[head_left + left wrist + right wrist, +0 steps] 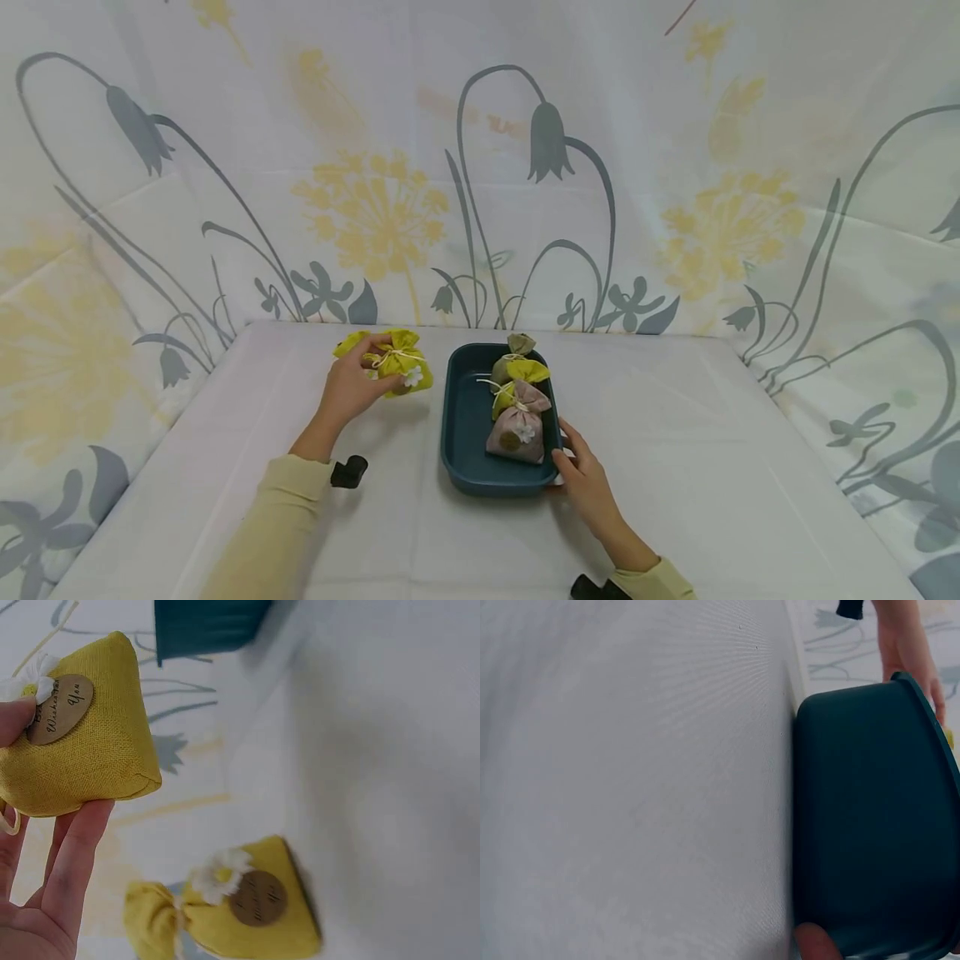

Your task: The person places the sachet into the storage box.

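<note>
My left hand (pixel 352 383) pinches a yellow cloth drawstring sachet (pixel 405 360) above the table, left of a dark teal tray. In the left wrist view the held sachet (pixel 97 742) shows a white flower and a round brown label, with the thumb on its front. A second yellow sachet (pixel 259 900) is beyond that hand, mostly covered by it in the head view. My right hand (pixel 588 479) grips the right side of the tray (pixel 465 467). Inside the tray, along its right side, lie a pink sachet (pixel 517 442), a yellow sachet (pixel 528 371) and an olive-grey sachet (pixel 521 342).
A white cloth covers the table (pixel 675 467). Behind it hangs a white curtain (pixel 510 208) printed with grey and yellow flowers. The tray's left half shows its bare bottom.
</note>
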`<state>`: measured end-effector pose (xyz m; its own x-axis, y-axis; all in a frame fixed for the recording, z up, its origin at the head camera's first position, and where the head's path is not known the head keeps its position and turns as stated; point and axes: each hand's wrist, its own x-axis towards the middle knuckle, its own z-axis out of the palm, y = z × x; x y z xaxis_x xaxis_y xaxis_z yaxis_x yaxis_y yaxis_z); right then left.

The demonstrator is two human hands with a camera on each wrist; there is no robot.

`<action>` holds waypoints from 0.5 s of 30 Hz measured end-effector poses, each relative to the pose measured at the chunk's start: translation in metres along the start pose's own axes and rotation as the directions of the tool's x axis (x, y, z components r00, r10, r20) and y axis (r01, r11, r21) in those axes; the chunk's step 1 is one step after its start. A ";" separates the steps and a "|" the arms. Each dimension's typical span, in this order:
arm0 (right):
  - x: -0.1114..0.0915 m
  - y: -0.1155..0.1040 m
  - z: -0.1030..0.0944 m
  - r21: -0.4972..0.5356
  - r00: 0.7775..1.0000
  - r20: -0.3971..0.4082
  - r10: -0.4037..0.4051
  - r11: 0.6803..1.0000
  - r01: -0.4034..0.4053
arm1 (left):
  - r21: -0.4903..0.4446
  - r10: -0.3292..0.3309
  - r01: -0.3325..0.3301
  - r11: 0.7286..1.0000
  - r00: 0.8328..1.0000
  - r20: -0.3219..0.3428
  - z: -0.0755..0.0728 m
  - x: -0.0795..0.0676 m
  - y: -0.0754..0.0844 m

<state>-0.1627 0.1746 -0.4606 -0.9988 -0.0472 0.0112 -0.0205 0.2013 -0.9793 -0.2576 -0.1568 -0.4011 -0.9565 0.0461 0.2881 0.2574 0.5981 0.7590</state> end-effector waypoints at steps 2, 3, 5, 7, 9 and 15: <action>0.000 0.000 0.000 0.004 1.000 0.000 0.001 1.000 -0.001 | -0.012 0.018 -0.018 1.000 1.000 0.008 0.001 0.003 0.007; 0.000 -0.001 0.001 0.003 1.000 -0.001 0.001 1.000 -0.001 | -0.016 0.030 -0.030 0.999 0.999 0.013 0.002 0.004 0.011; 0.000 -0.001 0.000 0.002 1.000 -0.003 0.000 1.000 0.000 | -0.020 0.051 -0.051 0.998 0.998 0.024 0.004 0.008 0.018; 0.001 -0.001 0.000 0.002 1.000 -0.004 -0.001 1.000 0.001 | -0.024 0.069 -0.068 0.997 0.997 0.041 0.007 0.011 0.024; 0.001 -0.001 0.000 0.002 1.000 -0.004 0.000 1.000 0.000 | -0.022 0.079 -0.078 0.997 0.995 0.055 0.010 0.014 0.030; 0.001 -0.001 -0.001 -0.009 1.000 -0.004 0.007 1.000 -0.007 | -0.035 0.116 -0.113 0.993 0.987 0.115 0.023 0.024 0.043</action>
<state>-0.1634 0.1750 -0.4597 -0.9991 -0.0419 0.0047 -0.0135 0.2108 -0.9774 -0.2726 -0.1120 -0.3748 -0.9295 0.2068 0.3053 0.3683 0.5609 0.7414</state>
